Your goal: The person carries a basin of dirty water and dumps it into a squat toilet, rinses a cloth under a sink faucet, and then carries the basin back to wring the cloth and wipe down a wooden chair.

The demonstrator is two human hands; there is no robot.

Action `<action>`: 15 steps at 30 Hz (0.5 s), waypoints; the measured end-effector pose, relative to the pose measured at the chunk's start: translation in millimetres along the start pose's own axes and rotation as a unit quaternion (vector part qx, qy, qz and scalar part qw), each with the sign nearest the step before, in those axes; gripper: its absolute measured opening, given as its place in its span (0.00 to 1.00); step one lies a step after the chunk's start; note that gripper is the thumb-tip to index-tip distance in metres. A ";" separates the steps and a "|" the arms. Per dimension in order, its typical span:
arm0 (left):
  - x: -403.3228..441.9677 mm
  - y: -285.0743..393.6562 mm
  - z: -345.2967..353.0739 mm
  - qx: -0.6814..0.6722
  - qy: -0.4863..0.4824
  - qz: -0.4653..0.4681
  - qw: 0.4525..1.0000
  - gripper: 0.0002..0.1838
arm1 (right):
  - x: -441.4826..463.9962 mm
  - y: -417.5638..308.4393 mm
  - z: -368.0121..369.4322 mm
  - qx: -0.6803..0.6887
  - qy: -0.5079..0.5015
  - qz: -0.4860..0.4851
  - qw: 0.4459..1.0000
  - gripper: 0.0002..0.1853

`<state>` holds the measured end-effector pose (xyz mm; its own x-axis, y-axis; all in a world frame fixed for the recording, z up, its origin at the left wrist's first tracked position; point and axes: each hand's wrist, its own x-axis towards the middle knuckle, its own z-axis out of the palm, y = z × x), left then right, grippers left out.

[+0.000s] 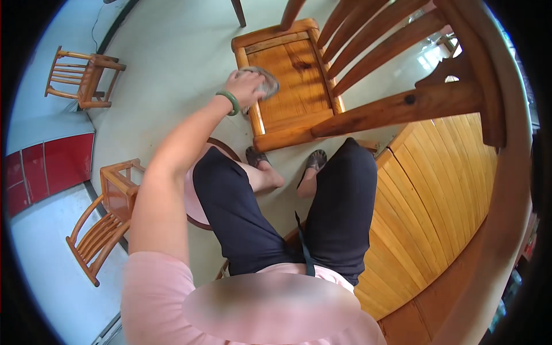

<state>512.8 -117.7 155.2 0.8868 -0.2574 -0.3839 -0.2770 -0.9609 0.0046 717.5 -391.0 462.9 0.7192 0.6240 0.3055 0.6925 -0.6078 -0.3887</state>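
A greyish cloth (269,86) lies bunched under my left hand (246,86), whose fingers are curled over it. The hand and cloth press on the near left edge of a wooden chair's seat (290,106). A green bangle (229,103) circles that wrist. The chair's slatted backrest (391,109) rises on the right side of the view. My right hand is out of view.
Two small wooden chairs stand at the left: one farther off (89,80), one nearer (109,218). Red cabinet panels (66,161) line the left wall. A slatted wooden table top (428,201) is at the right. A round pink stool seat (195,198) shows beside my leg.
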 end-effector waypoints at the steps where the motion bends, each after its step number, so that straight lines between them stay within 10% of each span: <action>1: -1.7 -12.8 14.5 -0.009 0.079 -0.083 0.993 0.16 | -0.9 -9.7 -2.9 0.017 -0.007 0.022 1.000 0.20; 8: 49.1 -34.0 27.2 0.016 0.200 -0.267 0.943 0.18 | 18.8 13.9 10.3 0.138 -0.002 0.111 0.984 0.22; 15: 70.0 -21.5 16.1 0.130 0.096 -0.344 0.925 0.13 | 35.1 51.2 13.5 0.189 -0.027 0.151 0.970 0.25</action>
<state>574.9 -113.4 113.3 0.9288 0.3681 -0.0429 0.3191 -0.8534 -0.4122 777.4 -393.6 442.0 0.8751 0.4761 0.0870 0.3734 -0.5497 -0.7472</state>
